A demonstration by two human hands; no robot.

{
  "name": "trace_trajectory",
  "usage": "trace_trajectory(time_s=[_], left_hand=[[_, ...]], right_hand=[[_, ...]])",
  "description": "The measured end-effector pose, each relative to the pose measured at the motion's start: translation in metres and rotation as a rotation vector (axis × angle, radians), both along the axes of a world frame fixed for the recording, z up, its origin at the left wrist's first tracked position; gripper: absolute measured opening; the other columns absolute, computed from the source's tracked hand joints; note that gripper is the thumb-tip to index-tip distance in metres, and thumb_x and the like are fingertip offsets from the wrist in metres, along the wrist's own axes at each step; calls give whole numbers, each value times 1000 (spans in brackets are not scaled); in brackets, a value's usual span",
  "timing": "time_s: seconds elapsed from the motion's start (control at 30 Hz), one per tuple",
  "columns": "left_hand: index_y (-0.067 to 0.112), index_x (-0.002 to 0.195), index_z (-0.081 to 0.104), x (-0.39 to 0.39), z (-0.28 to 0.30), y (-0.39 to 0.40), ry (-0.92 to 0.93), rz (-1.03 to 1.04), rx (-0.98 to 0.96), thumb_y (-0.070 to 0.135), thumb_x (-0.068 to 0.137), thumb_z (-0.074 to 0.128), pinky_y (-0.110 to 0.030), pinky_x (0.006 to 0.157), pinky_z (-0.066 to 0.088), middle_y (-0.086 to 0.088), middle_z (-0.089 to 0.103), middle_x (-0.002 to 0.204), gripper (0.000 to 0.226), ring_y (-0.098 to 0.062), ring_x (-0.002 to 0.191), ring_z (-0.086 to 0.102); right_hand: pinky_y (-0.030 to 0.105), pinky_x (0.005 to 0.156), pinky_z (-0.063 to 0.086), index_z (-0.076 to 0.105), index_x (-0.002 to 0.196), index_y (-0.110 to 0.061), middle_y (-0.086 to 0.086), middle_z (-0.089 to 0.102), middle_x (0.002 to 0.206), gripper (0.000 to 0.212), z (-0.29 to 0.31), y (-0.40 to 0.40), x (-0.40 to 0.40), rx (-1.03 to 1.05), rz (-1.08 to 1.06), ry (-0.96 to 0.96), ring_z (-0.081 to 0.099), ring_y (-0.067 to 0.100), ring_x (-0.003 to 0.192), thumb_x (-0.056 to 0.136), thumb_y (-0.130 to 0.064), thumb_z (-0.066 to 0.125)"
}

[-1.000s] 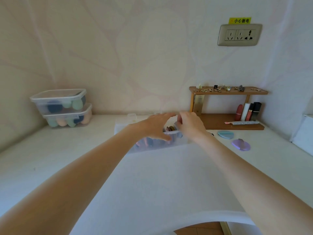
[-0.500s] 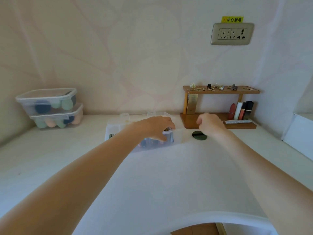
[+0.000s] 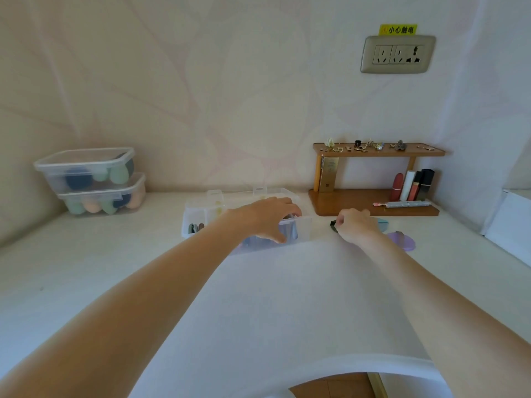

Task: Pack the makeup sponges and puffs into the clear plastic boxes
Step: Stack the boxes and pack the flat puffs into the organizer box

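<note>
Hands work at the far middle of the white table (image 3: 86,282). At about 12 o'clock from the wearer sits one open clear plastic box (image 3: 301,225) with inner dividers; dark and bluish puffs show through its near wall, too blurred to count, and a few slim dark pieces stand in its left compartment. The left hand (image 3: 267,216) is draped over the box's right part, fingers curled down over the near rim and thumb against the front wall, gripping it.

Just right of the box, at about 1 o'clock, the right hand (image 3: 356,228) rests on the table with fingers drawn together, pinching the edge of one dark puff (image 3: 333,225) that lies flat on the surface; most of the puff is hidden by the hand. Beyond that hand lie two more puffs: one light blue puff (image 3: 383,224) peeking from behind the knuckles and one purple puff (image 3: 402,241) touching the wrist's far side.

At 10 o'clock, against the wall, two lidded boxes (image 3: 86,168) are stacked, both holding green, peach and dark blue sponges. At 2 o'clock stands one wooden shelf (image 3: 373,153), small trinkets on top and four lipstick-like tubes below. One wall socket (image 3: 398,54) hangs above it.
</note>
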State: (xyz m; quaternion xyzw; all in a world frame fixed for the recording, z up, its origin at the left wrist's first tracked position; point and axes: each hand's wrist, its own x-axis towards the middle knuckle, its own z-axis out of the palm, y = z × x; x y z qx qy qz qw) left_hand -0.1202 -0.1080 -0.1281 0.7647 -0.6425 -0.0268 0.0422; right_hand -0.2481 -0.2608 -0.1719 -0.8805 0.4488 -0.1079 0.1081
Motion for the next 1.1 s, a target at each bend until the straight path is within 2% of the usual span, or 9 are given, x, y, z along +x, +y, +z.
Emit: trace_trajectory(time_s=[0.13,0.23,0.3,0.37,0.6,0.7,0.83,0.97,1.1], left_hand=[[22,136,40,2,5,1,152,29,-5,12,81,66,-25,91,41,4,54,128,61,-13,108,51],[24,138,36,2,5,1,164,37,2,9,82,64,-23,86,39,3,56,126,64,-10,99,47],[25,142,28,2,5,0,166,46,8,9,82,64,-23,86,40,4,56,126,72,-11,97,47],[25,146,16,0,7,0,162,45,4,9,81,66,-26,84,43,4,56,125,84,-14,93,51],[24,149,-8,-2,5,1,148,49,-35,9,80,66,-34,86,50,2,59,122,102,-24,100,58],[21,143,21,-2,5,1,159,47,-45,8,79,66,-25,77,43,1,58,124,79,-18,90,53],[21,131,41,1,1,1,185,65,-63,8,77,65,-32,90,49,4,58,123,61,-19,106,57],[21,132,39,-1,0,2,181,45,-101,7,74,67,-36,91,50,2,57,122,66,-21,104,57],[18,135,43,-2,1,2,111,25,-122,11,75,69,-28,91,47,1,50,129,65,-19,111,54]], right_hand=[[38,91,43,60,106,-10,16,59,120,21,-5,0,2,96,15,-121,48,32,116,93,-8,44],[26,79,38,59,95,-10,14,61,115,13,-1,5,4,130,32,-388,52,30,109,87,-2,54],[16,70,31,60,102,-2,13,62,111,17,16,13,6,113,61,-633,55,26,103,85,-4,61],[18,71,33,52,109,0,14,60,109,26,40,23,11,73,129,-763,52,22,93,86,-7,62],[35,76,46,54,108,-1,11,64,97,20,41,66,26,-135,360,-414,61,28,94,90,-9,54],[33,73,45,67,96,1,15,70,92,23,40,71,24,-116,392,-380,63,29,88,92,-14,50],[31,65,43,71,80,1,10,60,64,29,46,64,21,-29,412,-212,53,28,73,90,-10,46],[41,85,51,67,105,-4,13,67,102,29,41,57,21,-22,403,-171,58,30,100,88,-5,44],[32,90,48,71,101,-5,11,69,107,32,43,52,18,26,447,-182,61,26,102,91,-3,42]])
